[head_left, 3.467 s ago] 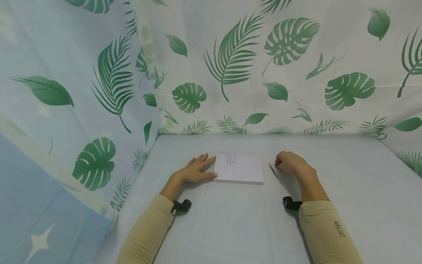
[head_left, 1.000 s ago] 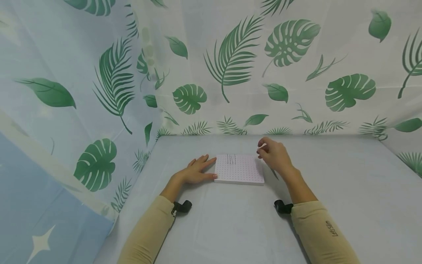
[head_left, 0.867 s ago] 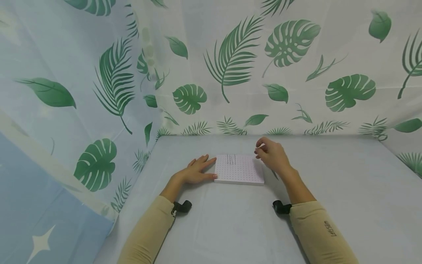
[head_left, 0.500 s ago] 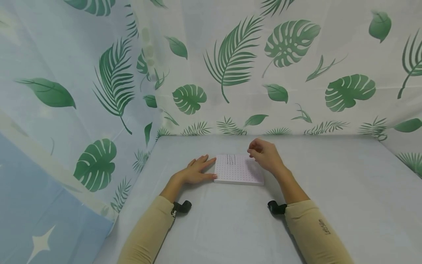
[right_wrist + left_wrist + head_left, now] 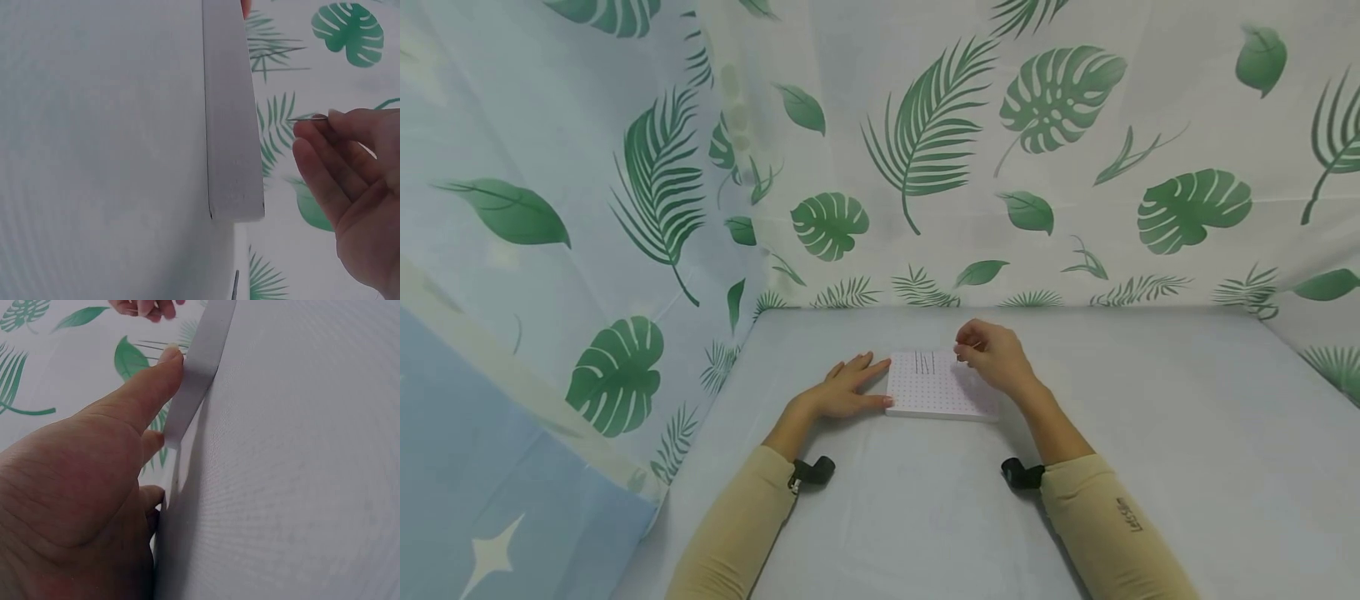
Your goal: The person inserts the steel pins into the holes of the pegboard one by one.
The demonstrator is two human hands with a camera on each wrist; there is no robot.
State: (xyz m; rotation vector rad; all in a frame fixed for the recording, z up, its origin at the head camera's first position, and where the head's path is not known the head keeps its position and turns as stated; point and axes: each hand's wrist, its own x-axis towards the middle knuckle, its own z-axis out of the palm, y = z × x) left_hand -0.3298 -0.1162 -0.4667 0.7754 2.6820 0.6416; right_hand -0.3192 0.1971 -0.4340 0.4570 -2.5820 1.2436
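A white board point(image 5: 925, 395) with rows of small holes lies on the table. Several thin dark needles point(image 5: 933, 362) stand in its far left part. My left hand point(image 5: 838, 393) has its fingers spread, thumb and forefinger touching the board's left edge. Over the board's far right part, my right hand point(image 5: 996, 357) pinches one needle point(image 5: 306, 119) between thumb and forefinger. That needle points down toward the board in the head view; whether its tip touches a hole I cannot tell.
The table point(image 5: 925, 500) has a pale cloth. On it, a thin metal piece point(image 5: 235, 286) shows beyond the board's corner in the right wrist view; in the head view my right arm hides that spot. A leaf-patterned curtain point(image 5: 955, 250) stands behind and at the left.
My right hand picked a needle from the loose ones right of the board, then moved left over the board and lowered slightly. My left hand has stayed at the left edge.
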